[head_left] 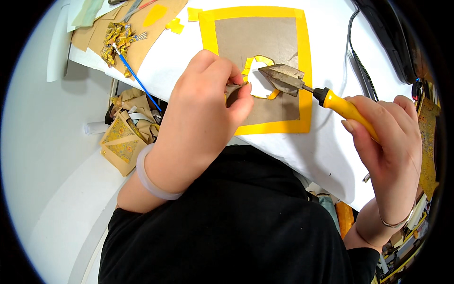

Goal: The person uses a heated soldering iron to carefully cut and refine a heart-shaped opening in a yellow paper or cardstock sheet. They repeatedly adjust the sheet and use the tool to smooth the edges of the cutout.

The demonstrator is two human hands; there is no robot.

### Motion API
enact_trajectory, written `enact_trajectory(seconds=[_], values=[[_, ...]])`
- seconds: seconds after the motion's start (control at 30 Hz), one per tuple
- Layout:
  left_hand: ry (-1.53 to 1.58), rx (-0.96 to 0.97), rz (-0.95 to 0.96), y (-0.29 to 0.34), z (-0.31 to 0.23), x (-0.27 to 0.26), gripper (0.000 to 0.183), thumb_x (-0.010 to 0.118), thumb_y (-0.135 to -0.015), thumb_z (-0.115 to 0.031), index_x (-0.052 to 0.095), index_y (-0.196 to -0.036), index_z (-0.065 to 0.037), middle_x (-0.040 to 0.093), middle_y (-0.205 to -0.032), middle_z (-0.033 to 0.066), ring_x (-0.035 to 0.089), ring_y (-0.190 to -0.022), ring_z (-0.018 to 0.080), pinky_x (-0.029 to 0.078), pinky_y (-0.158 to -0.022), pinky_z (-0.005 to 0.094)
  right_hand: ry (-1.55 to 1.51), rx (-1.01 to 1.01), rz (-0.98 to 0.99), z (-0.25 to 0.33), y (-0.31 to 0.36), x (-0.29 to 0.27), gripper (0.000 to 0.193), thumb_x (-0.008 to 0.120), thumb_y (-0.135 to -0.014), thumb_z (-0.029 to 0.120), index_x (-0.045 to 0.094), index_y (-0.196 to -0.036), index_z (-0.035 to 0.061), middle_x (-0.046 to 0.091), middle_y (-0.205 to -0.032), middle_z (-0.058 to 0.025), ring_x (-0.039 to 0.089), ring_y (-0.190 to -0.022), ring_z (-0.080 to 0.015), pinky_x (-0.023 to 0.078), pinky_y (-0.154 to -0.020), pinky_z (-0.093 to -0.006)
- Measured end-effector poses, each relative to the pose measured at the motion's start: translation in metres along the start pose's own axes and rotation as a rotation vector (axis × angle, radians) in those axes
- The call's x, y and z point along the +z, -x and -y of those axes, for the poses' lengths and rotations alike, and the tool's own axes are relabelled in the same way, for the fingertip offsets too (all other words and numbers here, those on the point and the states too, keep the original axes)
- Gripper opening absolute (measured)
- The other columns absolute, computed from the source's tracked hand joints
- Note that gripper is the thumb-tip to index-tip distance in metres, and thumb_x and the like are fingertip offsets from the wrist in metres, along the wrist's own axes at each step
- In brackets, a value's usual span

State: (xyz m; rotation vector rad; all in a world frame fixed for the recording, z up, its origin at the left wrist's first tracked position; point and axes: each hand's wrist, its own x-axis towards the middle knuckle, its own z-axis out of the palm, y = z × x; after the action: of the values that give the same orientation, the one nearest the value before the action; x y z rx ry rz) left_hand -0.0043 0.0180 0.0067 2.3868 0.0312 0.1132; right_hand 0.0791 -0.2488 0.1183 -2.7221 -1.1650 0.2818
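Note:
A grey-brown sheet (257, 35) with a broad yellow border (302, 71) lies on the white table. In its middle is a ragged white patch (260, 78) edged with yellow strips; I cannot tell whether it is a hole or paper. My left hand (208, 99) pinches a small grey-brown flap (231, 94) between thumb and fingertips at the patch's left side. My right hand (388, 137) is wrapped round the yellow handle of a small iron (347, 106). Its wedge-shaped, stained metal head (283, 78) is over the patch's right edge, tip pointing left; whether it touches is unclear.
At the upper left, crumpled patterned yellow strips (116, 40) and a blue-handled brush (135, 78) rest on brown paper (153, 31). Yellow scraps (175, 26) lie beside the bordered sheet. A dark cord (352, 35) and a black bag-like object (388, 38) occupy the upper right.

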Motion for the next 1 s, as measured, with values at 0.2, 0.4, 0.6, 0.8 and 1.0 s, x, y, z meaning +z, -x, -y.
enact_trajectory(seconds=[0.2, 0.4, 0.6, 0.8, 1.0], values=[[0.071, -0.023, 0.000, 0.000, 0.001, -0.002, 0.014, 0.082, -0.086, 0.004, 0.071, -0.094, -0.001, 0.065, -0.092, 0.0051, 0.061, -0.073, 0.0132, 0.050, -0.065, 0.0269, 0.018, -0.047, -0.025, -0.002, 0.000, 0.002, 0.026, 0.085, -0.092, 0.011, 0.076, -0.115, 0.0017, 0.073, -0.092, -0.0110, 0.059, -0.079, -0.0253, 0.046, -0.084, -0.0399], [0.114, -0.040, 0.017, 0.001, 0.003, -0.005, 0.014, 0.080, -0.087, 0.009, 0.072, -0.095, 0.001, 0.065, -0.091, 0.0055, 0.061, -0.073, 0.0121, 0.051, -0.066, 0.0257, 0.001, -0.089, -0.019, -0.003, -0.002, 0.002, 0.027, 0.086, -0.090, 0.011, 0.077, -0.113, 0.0015, 0.074, -0.093, -0.0105, 0.060, -0.078, -0.0251, 0.046, -0.080, -0.0385], [0.129, -0.071, 0.006, 0.003, 0.002, -0.004, 0.013, 0.080, -0.086, 0.009, 0.072, -0.093, 0.000, 0.066, -0.091, 0.0049, 0.061, -0.072, 0.0117, 0.051, -0.066, 0.0252, -0.018, -0.112, -0.003, -0.002, -0.007, 0.002, 0.028, 0.087, -0.088, 0.010, 0.076, -0.113, 0.0017, 0.073, -0.091, -0.0097, 0.059, -0.074, -0.0256, 0.045, -0.083, -0.0402], [0.137, -0.084, -0.019, 0.005, 0.004, -0.001, 0.014, 0.080, -0.085, 0.009, 0.072, -0.091, -0.001, 0.067, -0.091, 0.0047, 0.062, -0.073, 0.0119, 0.051, -0.066, 0.0253, -0.008, -0.113, 0.017, 0.002, -0.011, 0.003, 0.028, 0.087, -0.087, 0.010, 0.076, -0.112, 0.0020, 0.072, -0.088, -0.0092, 0.058, -0.072, -0.0254, 0.045, -0.085, -0.0411], [0.129, -0.063, -0.038, 0.006, 0.005, 0.000, 0.015, 0.080, -0.083, 0.009, 0.072, -0.092, -0.001, 0.067, -0.092, 0.0046, 0.063, -0.074, 0.0122, 0.051, -0.066, 0.0253, -0.011, -0.124, 0.038, 0.003, -0.016, 0.002, 0.027, 0.087, -0.088, 0.010, 0.076, -0.111, 0.0031, 0.070, -0.085, -0.0089, 0.058, -0.071, -0.0253, 0.045, -0.086, -0.0417]])
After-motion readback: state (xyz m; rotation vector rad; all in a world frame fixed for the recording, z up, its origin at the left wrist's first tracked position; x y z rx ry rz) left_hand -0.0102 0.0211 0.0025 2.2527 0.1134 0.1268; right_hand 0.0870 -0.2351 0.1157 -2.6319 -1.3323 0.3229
